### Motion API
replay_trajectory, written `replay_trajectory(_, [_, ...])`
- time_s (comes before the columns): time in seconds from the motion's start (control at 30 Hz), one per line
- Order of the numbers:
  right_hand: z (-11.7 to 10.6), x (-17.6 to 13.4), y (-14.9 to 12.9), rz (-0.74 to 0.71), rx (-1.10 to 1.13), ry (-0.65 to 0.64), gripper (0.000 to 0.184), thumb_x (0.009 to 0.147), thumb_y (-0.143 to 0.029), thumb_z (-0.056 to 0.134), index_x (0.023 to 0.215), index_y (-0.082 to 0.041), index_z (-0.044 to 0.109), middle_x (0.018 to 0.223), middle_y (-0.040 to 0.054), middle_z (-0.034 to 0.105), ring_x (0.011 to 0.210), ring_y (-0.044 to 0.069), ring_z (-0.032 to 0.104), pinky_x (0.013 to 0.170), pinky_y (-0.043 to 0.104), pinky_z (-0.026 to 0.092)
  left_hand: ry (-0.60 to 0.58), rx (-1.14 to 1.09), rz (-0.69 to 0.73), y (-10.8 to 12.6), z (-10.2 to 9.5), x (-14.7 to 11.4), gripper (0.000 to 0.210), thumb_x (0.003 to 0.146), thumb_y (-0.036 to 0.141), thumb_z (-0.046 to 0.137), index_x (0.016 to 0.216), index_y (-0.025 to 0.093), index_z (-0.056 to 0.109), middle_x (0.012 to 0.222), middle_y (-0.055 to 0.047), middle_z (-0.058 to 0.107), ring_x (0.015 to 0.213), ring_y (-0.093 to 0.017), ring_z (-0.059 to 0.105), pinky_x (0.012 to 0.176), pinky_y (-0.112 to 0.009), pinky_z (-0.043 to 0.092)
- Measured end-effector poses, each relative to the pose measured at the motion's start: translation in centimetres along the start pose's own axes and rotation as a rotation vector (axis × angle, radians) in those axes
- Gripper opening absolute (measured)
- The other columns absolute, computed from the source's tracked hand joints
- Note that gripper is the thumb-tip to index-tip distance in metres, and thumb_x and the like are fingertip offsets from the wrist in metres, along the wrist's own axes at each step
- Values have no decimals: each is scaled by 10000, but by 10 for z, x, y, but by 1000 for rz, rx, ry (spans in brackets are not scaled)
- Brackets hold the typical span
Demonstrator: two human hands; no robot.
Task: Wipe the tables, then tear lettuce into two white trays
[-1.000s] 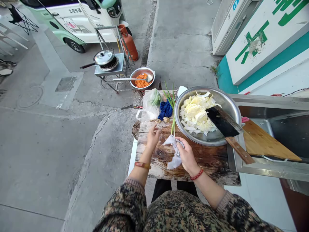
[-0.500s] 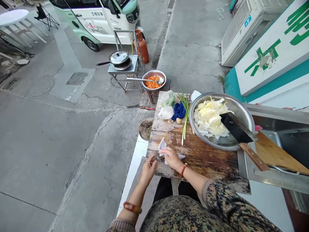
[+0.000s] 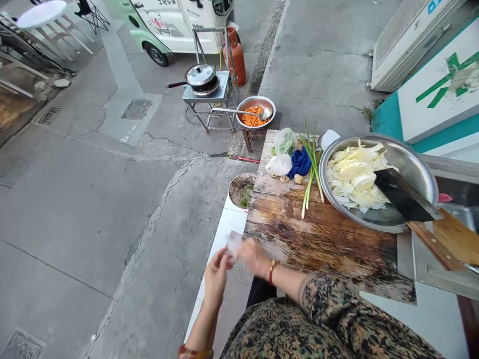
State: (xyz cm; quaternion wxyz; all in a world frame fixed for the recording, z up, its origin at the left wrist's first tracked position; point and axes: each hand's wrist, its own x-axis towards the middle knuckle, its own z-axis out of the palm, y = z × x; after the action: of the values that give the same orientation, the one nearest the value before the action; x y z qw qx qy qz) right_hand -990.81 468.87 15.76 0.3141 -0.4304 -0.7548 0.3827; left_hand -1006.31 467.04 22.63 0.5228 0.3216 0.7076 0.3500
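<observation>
A thin white cloth (image 3: pixel 234 243), perhaps a tissue, hangs over the table's left front edge, between my hands. My left hand (image 3: pixel 216 273) pinches its lower left side with closed fingers. On the other side, my right hand (image 3: pixel 255 256) is closed at the cloth's right edge, smeared by motion. Beyond them is the worn wooden tabletop (image 3: pixel 284 234). Spring onions (image 3: pixel 310 174) lie on it beside a blue cloth (image 3: pixel 300 162), a white plastic bag (image 3: pixel 279 164) and a bag of greens (image 3: pixel 285 142).
A steel basin (image 3: pixel 422 187) of cut cabbage (image 3: pixel 357 174) has a cleaver (image 3: pixel 407 194) across its rim, near a cutting board (image 3: pixel 458 232). A bucket (image 3: pixel 239 189) stands left of the table. Farther off are a bowl of carrots (image 3: pixel 255 117), a lidded pan (image 3: pixel 202 75) and a gas cylinder (image 3: pixel 235 60).
My right hand has lifted the white cloth off the tabletop and brought it left to my left hand, which now pinches it. The view has shifted left and down.
</observation>
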Motion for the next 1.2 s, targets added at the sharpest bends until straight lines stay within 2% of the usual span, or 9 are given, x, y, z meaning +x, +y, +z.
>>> replay_trajectory(0.07, [24, -28, -26, -175, 90, -185, 308, 800, -44, 472, 781, -262, 689, 851, -33, 702, 808, 141, 611, 786, 274, 456, 71, -32, 53, 14, -15, 6, 462, 731, 496, 683, 1065, 181, 627, 842, -26, 688, 689, -144, 640, 664, -287, 535])
replay_trajectory(0.13, [8, -27, -30, -165, 107, -148, 334, 778, -22, 469, 865, -260, 686, 918, -29, 708, 877, 141, 631, 826, 273, 460, 82, -62, 86, 29, -21, 16, 457, 737, 486, 686, 1073, 183, 624, 838, -17, 680, 692, -133, 630, 675, -275, 530])
replay_trajectory(0.33, [-149, 44, 48, 311, -72, 506, 420, 767, -9, 382, 967, -211, 691, 1076, 68, 669, 1049, 199, 601, 985, 382, 452, -64, -84, 80, 48, 16, 26, 508, 709, 503, 706, 1068, 152, 633, 826, -34, 686, 689, -140, 626, 668, -277, 522])
replay_trajectory(0.43, [-184, 38, 76, 390, -117, 715, 439, 745, -23, 380, 1017, -178, 689, 1099, 95, 652, 1081, 210, 586, 1025, 390, 438, -155, -83, 41, 39, 37, 17, 512, 697, 505, 714, 1048, 139, 644, 810, -38, 686, 681, -143, 626, 672, -285, 520])
replay_trajectory(0.63, [-152, 19, 75, 648, -238, 1011, 445, 807, -68, 405, 1195, -112, 618, 1232, 179, 566, 1192, 277, 506, 1072, 471, 380, -242, -71, -52, 19, 48, 10, 512, 681, 511, 714, 1022, 134, 655, 781, -42, 685, 640, -134, 614, 608, -262, 491])
replay_trajectory(0.8, [-74, 55, 22, 414, 25, 384, 412, 780, 9, 454, 1018, -204, 714, 1124, 101, 659, 1095, 246, 579, 1002, 428, 438, -199, -42, -51, 6, 48, 15, 551, 699, 510, 701, 1086, 125, 627, 818, -50, 677, 644, -127, 613, 601, -251, 487])
replay_trajectory(0.9, [-51, 52, -12, 349, 209, 336, 431, 800, -10, 444, 1072, -229, 696, 1091, 44, 686, 1052, 172, 615, 977, 323, 468, -195, -20, -27, 8, 49, 14, 710, 731, 506, 694, 1331, 187, 487, 1140, -120, 643, 838, -167, 656, 683, -275, 522])
replay_trajectory(1.03, [-61, 1, -40, 335, 315, 416, 472, 868, -151, 479, 1329, -235, 535, 1335, 79, 574, 1254, 191, 511, 1096, 375, 384, -465, -104, 9, 22, 66, 12, 836, 808, 507, 631, 1502, 362, 190, 1532, -99, 355, 1259, -240, 520, 915, -352, 511])
replay_trajectory(1.2, [-95, -92, -41, 521, 352, 522, 580, 883, -235, 489, 1451, -264, 372, 1456, 82, 474, 1300, 211, 488, 1106, 421, 386, -763, 129, 206, 24, 129, 1, 554, 869, 389, 565, 1391, 231, 469, 1432, -102, 508, 1301, -264, 477, 1078, -414, 385])
